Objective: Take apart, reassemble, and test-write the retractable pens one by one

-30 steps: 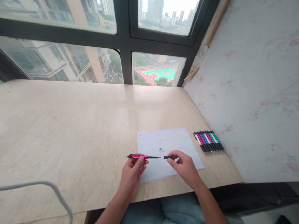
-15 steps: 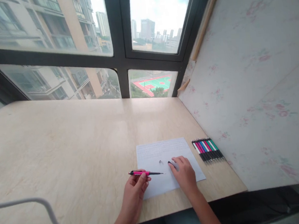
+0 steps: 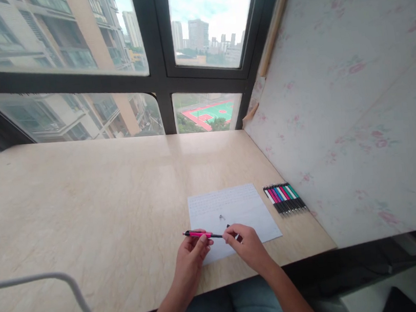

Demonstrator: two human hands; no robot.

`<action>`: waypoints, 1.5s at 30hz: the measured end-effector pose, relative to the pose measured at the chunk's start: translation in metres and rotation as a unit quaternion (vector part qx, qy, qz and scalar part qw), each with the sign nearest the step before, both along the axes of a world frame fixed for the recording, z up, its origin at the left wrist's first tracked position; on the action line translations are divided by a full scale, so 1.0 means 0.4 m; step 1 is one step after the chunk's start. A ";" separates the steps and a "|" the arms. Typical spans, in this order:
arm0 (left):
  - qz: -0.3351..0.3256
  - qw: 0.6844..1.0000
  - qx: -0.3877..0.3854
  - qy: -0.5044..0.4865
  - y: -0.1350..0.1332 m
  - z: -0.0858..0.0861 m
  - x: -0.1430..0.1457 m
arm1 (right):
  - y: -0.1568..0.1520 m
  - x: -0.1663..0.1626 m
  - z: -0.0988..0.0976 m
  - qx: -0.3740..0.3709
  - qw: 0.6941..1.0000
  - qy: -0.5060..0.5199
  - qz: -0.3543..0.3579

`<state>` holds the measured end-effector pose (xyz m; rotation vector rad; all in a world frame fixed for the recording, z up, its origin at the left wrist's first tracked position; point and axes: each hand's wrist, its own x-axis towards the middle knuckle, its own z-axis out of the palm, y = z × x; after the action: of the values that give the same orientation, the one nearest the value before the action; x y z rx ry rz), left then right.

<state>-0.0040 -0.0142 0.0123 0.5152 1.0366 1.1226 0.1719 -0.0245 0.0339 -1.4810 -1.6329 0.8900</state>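
Note:
My left hand holds a pink pen by its barrel, closed with thumb and fingers around it. The pen lies nearly level, its clicker end to the left and its narrow black front end pointing right. My right hand is closed in a pinch at that front end, and its fingers hide the pen's tip. A small black piece shows just above the right fingertips; most of it is hidden. Under both hands is a sheet of paper with handwriting near its top. Some tiny dark parts rest on the sheet.
Several pens with coloured barrels and black grips lie in a row right of the paper, beside the flowered wall. A grey curved tube rises at the left front of the marbled tabletop. Dark-framed windows stand behind.
My right hand has moved left to the pen's front end, covering the tip that showed before. The small black piece has shifted left with it. The camera view has tilted slightly.

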 end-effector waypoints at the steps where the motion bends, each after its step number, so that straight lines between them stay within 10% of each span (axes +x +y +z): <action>1: -0.003 1.000 0.000 -0.001 0.000 -0.002 0.000 | 0.000 0.001 0.001 0.000 1.000 0.001 0.007; 12: 0.018 1.000 -0.013 -0.017 0.003 -0.010 -0.002 | 0.004 -0.009 -0.018 0.110 0.989 -0.088 0.044; 29: 0.018 0.999 -0.012 -0.029 -0.001 0.003 0.005 | 0.005 -0.003 -0.005 -0.004 1.000 0.022 0.014; 45: 0.011 0.999 -0.007 -0.039 -0.007 -0.005 0.010 | 0.010 0.006 0.000 0.035 0.999 -0.006 0.023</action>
<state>-0.0001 -0.0169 0.0102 0.4460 0.9829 1.1459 0.1743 -0.0205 0.0339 -1.4080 -1.6971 0.8416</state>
